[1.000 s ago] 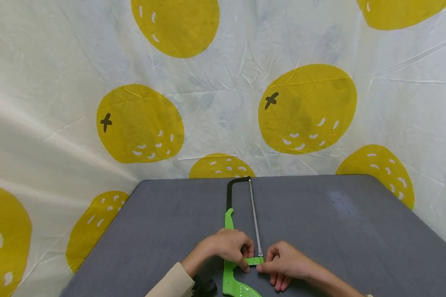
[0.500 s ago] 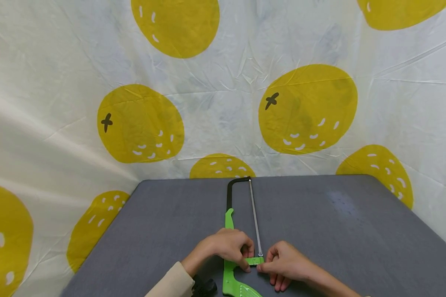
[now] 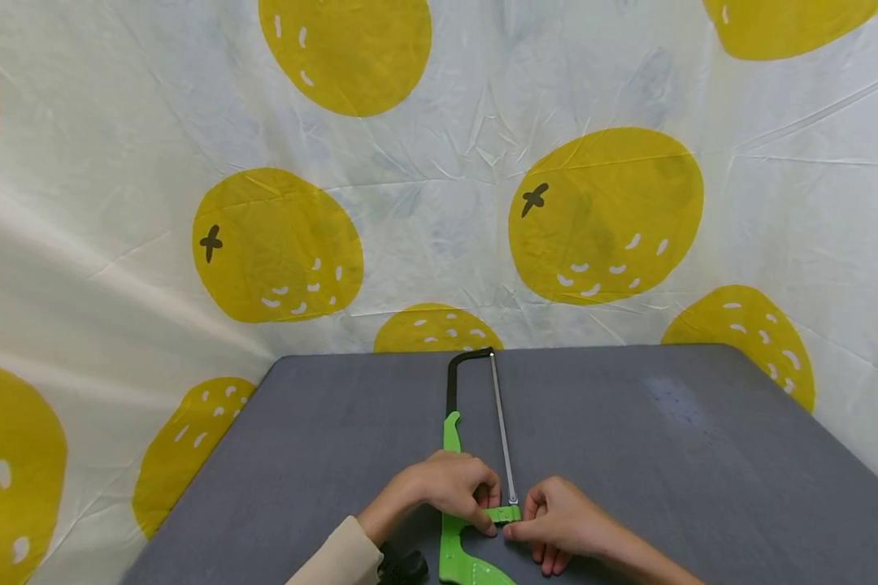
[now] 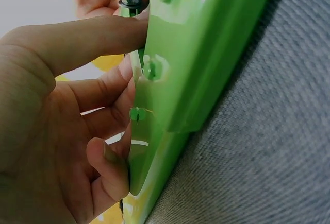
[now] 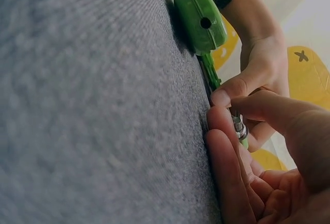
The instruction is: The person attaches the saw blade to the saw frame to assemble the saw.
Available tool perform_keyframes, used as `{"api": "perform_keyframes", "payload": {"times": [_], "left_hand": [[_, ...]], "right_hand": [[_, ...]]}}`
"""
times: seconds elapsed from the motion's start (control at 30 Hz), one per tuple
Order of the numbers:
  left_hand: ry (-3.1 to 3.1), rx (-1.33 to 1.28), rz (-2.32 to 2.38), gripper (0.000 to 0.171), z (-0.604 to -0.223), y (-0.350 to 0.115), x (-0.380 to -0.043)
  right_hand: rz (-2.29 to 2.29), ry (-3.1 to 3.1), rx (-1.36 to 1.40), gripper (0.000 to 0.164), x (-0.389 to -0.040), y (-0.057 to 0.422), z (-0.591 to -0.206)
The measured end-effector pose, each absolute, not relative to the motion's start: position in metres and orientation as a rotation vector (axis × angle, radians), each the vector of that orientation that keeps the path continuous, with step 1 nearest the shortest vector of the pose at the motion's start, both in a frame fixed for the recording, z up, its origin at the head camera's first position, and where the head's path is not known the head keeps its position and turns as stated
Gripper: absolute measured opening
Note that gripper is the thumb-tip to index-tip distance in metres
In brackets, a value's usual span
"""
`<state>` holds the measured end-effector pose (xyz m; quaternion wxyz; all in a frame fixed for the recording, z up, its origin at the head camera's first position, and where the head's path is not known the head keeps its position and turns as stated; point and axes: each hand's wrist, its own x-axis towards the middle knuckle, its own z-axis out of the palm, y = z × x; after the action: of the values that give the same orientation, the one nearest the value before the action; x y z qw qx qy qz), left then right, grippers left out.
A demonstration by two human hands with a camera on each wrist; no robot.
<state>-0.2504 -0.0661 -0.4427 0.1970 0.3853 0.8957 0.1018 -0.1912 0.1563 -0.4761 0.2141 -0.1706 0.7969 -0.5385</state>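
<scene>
A hacksaw (image 3: pixel 450 437) lies on the table with its green handle toward me. Its dark front frame (image 3: pixel 451 388) and silver blade (image 3: pixel 503 443) point away. My left hand (image 3: pixel 449 483) grips the green frame from above, thumb near the crosspiece (image 3: pixel 503 514) at the blade's near end. In the left wrist view, fingers bend against the green body (image 4: pixel 180 64). My right hand (image 3: pixel 567 520) pinches a small threaded screw at that crosspiece. The screw (image 5: pixel 238 126) shows partly between fingertips in the right wrist view; its gripped end is hidden.
Grey fabric covers the table (image 3: pixel 358 422), and a pale patch (image 3: pixel 673 402) marks its right side. Behind and at the sides hangs a white cloth (image 3: pixel 439 219) printed with yellow fruit. A black device (image 3: pixel 402 565) sits under the left wrist.
Very little differs. The fingers of my right hand shift slightly at the screw, while my left hand and the hacksaw stay in place.
</scene>
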Motion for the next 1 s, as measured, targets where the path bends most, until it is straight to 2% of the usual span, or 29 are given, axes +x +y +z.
{"api": "perform_keyframes", "payload": {"times": [0.73, 1.0], "left_hand": [[2.5, 1.095, 0.292, 0.019, -0.4416, -0.0665, -0.2532], [2.496, 1.12, 0.306, 0.019, -0.439, -0.0669, -0.2521]], "right_hand": [[-1.524, 2.151, -0.461, 0.022, -0.1932, 0.155, -0.4788], [-1.52, 2.106, -0.466, 0.026, -0.1939, 0.1577, -0.4766]]}}
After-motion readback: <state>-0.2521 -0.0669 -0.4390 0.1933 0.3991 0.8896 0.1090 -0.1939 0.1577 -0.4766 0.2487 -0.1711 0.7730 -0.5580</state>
